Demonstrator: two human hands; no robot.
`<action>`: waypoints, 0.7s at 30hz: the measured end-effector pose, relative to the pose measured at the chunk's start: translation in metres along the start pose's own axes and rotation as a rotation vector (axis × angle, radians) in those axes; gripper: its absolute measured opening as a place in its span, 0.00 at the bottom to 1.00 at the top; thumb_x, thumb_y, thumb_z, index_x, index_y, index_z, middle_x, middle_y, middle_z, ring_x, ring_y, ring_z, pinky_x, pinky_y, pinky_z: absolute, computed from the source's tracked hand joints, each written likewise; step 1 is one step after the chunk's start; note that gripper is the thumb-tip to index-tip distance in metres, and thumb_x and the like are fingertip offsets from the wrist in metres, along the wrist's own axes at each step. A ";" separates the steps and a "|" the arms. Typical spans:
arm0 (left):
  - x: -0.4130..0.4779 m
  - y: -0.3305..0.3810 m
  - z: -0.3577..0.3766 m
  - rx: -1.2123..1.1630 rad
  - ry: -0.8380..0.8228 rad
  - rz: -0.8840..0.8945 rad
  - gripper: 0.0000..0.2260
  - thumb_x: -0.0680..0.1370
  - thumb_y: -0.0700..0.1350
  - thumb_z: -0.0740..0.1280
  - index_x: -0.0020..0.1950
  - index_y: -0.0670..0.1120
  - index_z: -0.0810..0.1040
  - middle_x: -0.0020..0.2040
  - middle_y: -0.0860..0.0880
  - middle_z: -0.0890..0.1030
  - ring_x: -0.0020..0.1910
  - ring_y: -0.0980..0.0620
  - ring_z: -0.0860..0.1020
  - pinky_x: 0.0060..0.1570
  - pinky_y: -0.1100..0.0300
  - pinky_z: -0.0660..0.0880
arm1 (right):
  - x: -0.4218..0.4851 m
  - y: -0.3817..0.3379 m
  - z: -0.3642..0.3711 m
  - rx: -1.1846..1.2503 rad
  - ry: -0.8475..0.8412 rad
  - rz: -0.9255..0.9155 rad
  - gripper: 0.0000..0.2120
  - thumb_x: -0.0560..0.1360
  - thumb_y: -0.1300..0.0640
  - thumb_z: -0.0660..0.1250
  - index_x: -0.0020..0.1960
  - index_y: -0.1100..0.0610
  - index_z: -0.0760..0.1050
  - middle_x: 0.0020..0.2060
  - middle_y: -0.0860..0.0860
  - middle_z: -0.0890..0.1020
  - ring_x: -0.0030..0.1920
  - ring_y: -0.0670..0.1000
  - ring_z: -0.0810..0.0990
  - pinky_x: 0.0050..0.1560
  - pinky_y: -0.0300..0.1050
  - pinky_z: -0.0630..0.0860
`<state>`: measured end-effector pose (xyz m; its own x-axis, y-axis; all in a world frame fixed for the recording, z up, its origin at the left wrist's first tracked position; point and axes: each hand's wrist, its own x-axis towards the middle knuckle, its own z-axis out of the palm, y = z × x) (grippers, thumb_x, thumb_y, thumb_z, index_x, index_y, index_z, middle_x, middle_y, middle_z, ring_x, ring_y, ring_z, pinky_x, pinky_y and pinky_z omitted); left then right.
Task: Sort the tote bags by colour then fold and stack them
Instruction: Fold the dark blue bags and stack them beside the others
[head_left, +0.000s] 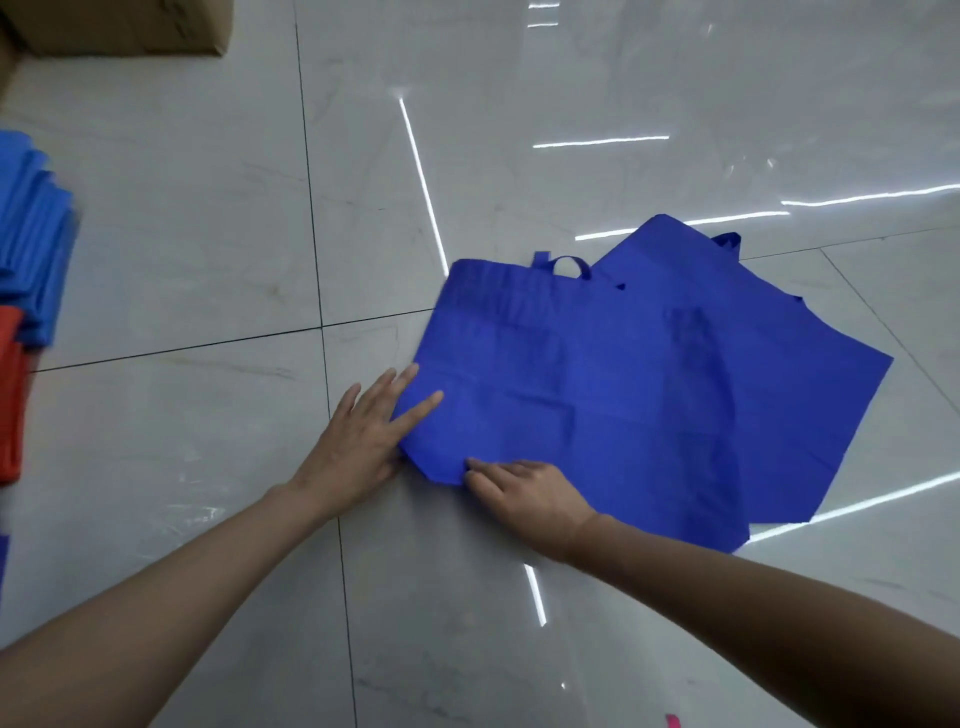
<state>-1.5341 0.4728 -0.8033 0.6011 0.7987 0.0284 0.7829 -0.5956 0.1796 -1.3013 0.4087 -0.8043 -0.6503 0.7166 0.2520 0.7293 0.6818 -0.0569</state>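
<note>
A dark blue bag (571, 384) lies flat on the tiled floor (182, 234), right of centre, handle loop (569, 266) at its far edge. It overlaps a second blue bag (810, 374), which lies skewed beneath it and projects to the far right, one handle (727, 241) showing at its far corner. The left hand (358, 441) rests flat at the top bag's near-left corner, fingers spread and extended, fingertips on the fabric, palm on the tile; it grips nothing. The right hand (524, 493) sits at the near edge just beside the left, fingers curled with the tips at the hem; whether it pinches the fabric or merely presses it cannot be told. The left edge of the top bag runs straight from far to near; the near edge is slightly lifted at the corner between the hands. At the far left border stands a stack of folded light blue bags (31, 234), with red bags (10, 395) touching its near side, both cut by the frame. A cardboard box (114, 26) sits at the far left corner. Bare tile lies between the stack and the dark blue bags, and nearer, on both sides of the forearms. A small pink scrap (674, 721) lies at the near edge.
</note>
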 end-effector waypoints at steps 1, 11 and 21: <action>-0.003 -0.002 -0.002 0.042 -0.040 0.029 0.43 0.61 0.44 0.79 0.73 0.51 0.64 0.73 0.42 0.64 0.69 0.41 0.67 0.61 0.41 0.68 | 0.004 -0.006 -0.001 0.013 0.011 -0.029 0.13 0.71 0.63 0.55 0.48 0.60 0.77 0.47 0.55 0.84 0.31 0.53 0.81 0.26 0.39 0.74; -0.084 -0.073 -0.017 -0.403 -0.165 -0.279 0.28 0.74 0.29 0.63 0.66 0.59 0.71 0.69 0.51 0.72 0.69 0.50 0.69 0.65 0.64 0.60 | 0.004 -0.024 -0.027 0.198 -0.518 0.040 0.34 0.76 0.36 0.49 0.73 0.57 0.61 0.64 0.53 0.76 0.54 0.57 0.78 0.51 0.49 0.74; -0.119 -0.090 -0.039 -0.619 -0.096 -0.427 0.27 0.78 0.37 0.64 0.48 0.74 0.75 0.52 0.61 0.81 0.51 0.62 0.77 0.53 0.69 0.70 | -0.060 0.044 -0.047 0.145 -0.427 0.296 0.31 0.72 0.65 0.62 0.74 0.50 0.63 0.73 0.48 0.64 0.72 0.50 0.65 0.70 0.47 0.62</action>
<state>-1.6825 0.4346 -0.7842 0.2994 0.9212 -0.2484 0.7348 -0.0565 0.6759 -1.2202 0.3882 -0.7766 -0.4723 0.8565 -0.2084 0.8773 0.4336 -0.2058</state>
